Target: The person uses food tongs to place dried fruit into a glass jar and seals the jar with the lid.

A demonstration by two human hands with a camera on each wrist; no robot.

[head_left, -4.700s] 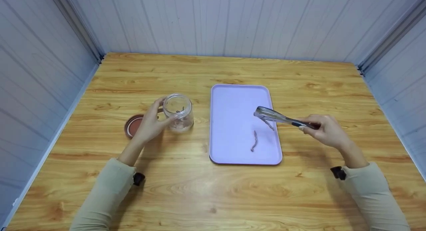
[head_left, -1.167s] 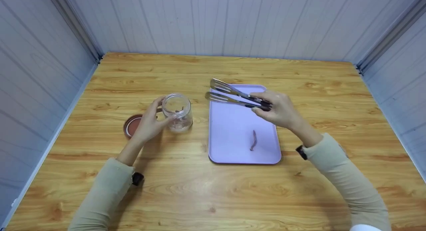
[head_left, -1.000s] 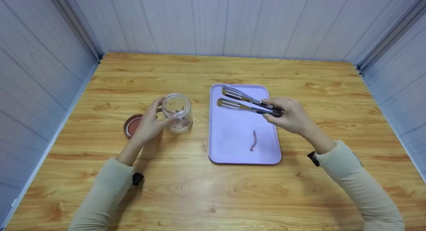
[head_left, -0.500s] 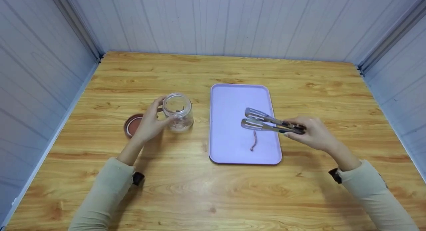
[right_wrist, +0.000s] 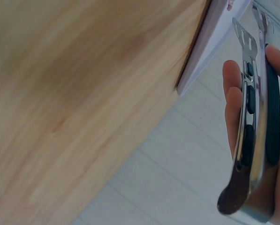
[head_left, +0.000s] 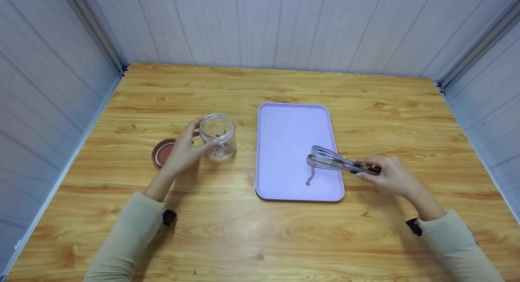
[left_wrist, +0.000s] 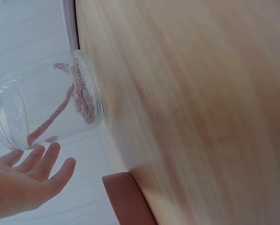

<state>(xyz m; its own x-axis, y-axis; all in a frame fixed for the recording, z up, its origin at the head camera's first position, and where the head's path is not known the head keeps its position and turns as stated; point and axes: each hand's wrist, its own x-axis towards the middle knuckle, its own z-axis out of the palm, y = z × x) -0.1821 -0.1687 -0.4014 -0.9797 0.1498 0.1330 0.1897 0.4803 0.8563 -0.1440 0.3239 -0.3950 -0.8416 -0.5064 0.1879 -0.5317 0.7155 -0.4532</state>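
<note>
My left hand [head_left: 183, 152] holds a clear jar [head_left: 222, 151] near its rim, thumb on one side and fingers on the other. Inside the upright, uncovered jar lie several wrinkled reddish-brown strips [left_wrist: 83, 98], one leaning against the wall. With my right hand [head_left: 392, 176] I grip slotted metal tongs [head_left: 345, 165] by their dark handles. The tongs' jaws are apart, over the right part of a lilac tray [head_left: 284, 127]. One thin strip [head_left: 310, 178] lies on that tray; the tong heads cover its upper end. Whether they touch it, I cannot tell.
A brown-red lid [head_left: 163, 154] lies on the wooden table [head_left: 227, 233], left of the jar and partly behind my left hand. Pale panel walls [head_left: 260, 30] stand at the back and both sides.
Earlier, the tongs held a strip above the tray; by 1.2 seconds ago they held none. Since then they have moved right and nearer to me, over the remaining strip. My left hand stays at the jar.
</note>
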